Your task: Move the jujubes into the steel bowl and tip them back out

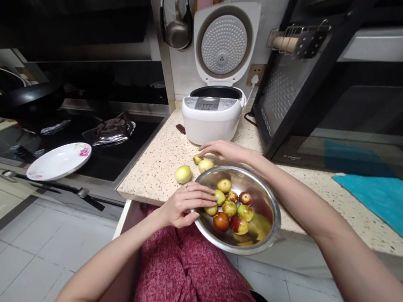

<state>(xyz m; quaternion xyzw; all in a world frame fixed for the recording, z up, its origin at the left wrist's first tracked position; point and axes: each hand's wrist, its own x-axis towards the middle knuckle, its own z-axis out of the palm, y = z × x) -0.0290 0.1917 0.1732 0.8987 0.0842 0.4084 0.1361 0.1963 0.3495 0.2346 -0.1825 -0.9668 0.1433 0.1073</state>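
A shiny metal bowl is tilted over the counter's front edge, with several red-brown and yellow-green jujubes inside. My left hand grips its left rim, thumb outside and fingers reaching in beside the fruit. Beyond the far rim, my right hand lies palm down with fingers stretched out, its fingertips at the loose jujubes on the counter. One pale green jujube is just under those fingers, with a smaller brownish one behind it. Another yellow-green jujube sits apart to the left.
Behind my right hand stands a white rice cooker with its lid raised. An oval plate rests at the stove's front edge, and a black wok is on the far-left burner. A blue cloth lies right, before a dark oven.
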